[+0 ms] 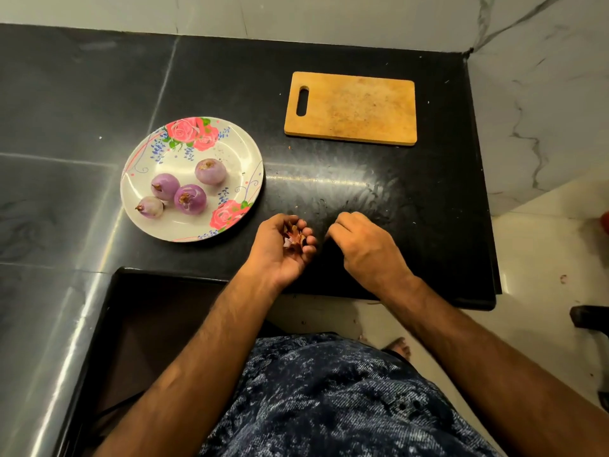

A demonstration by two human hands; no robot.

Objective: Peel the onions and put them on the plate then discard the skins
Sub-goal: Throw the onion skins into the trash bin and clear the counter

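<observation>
At lower centre our left hand (280,252) cups the skins (294,235), our right hand (362,242) curls beside it, grip unclear, and four onions (190,198) sit on the plate (237,153) at left.

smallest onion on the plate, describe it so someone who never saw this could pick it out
On the black stone counter, left of the wooden cutting board, sits a round white plate with pink roses. Of its four peeled purple onions, this onion lies nearest the front-left rim, smallest and palest.
</observation>
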